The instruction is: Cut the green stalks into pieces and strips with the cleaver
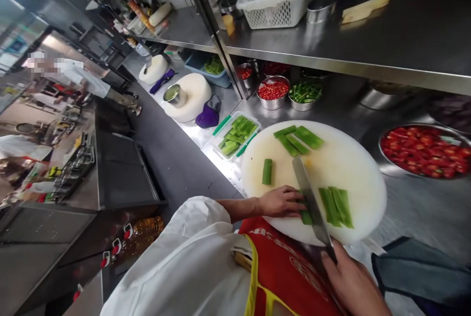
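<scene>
My right hand is wrapped round the handle of a kitchen knife with a wide blade. The blade slants across a round white cutting board. Beside the blade, my left hand presses a green vegetable piece onto the board with bent fingers, which partly cover it. Flat green slices lie to the right of the knife. More green pieces rest near the board's far edge, and one short chunk stands apart on the left.
A clear container of cut green pieces sits left of the board. Bowls of chopped red chillies and green chillies stand behind it, under a steel shelf. A large bowl of red peppers is at right. Across the aisle stands another person.
</scene>
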The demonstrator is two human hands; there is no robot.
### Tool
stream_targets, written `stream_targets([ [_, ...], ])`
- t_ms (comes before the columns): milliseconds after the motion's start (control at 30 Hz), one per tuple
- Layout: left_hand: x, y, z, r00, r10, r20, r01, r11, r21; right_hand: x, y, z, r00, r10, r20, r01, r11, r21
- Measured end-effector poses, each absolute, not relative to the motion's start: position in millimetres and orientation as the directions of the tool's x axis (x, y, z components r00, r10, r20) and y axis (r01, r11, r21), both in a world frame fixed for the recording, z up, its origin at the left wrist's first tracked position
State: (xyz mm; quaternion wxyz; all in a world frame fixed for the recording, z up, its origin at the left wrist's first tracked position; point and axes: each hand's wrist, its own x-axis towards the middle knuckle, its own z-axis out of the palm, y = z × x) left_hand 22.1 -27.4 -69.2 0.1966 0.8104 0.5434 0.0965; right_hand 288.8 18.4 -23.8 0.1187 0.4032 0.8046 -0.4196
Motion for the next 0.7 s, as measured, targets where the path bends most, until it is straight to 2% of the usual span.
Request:
stream_targets([
  [100, 24.0, -10.8, -61.1, 0.452, 0.888, -0.082, 0.823, -0.38, 0.422, 304.8, 33.0, -25.3, -0.595, 0.588, -0.548, 0.773, 0.233, -0.59],
  [233, 25.7, 2.5, -53.5, 0.51, 0.858, 0.053, 0.745, -0.472, 0.472, 309.7, 31.5, -0.1, -0.549, 0.645, -0.532, 0.803, 0.23, -0.549],
  [300, 25.9, 0.0, -57.4, 0.479, 0.862, 0.163, 0.707, -0.489, 0.512, 304.1, 24.2, 16.4, -0.577, 0.632, -0.518, 0.789, 0.266, -0.554],
  [367, 23.0, -0.8, -69.1, 0.373, 0.884, 0.282, 0.689, -0.468, 0.554, 297.0, 21.8, 25.7, -0.588, 0.624, -0.514, 0.791, 0.311, -0.528],
  [433, 19.5, 1.6, -81.8, 0.322, 0.885, 0.337, 0.666, -0.464, 0.584, 292.7, 22.5, 30.8, -0.564, 0.622, -0.544, 0.815, 0.311, -0.489],
  [700, 20.8, 11.2, -78.7, 0.356, 0.876, 0.325, 0.649, -0.482, 0.589, 294.5, 10.6, 63.0, -0.554, 0.57, -0.607, 0.832, 0.348, -0.432],
])
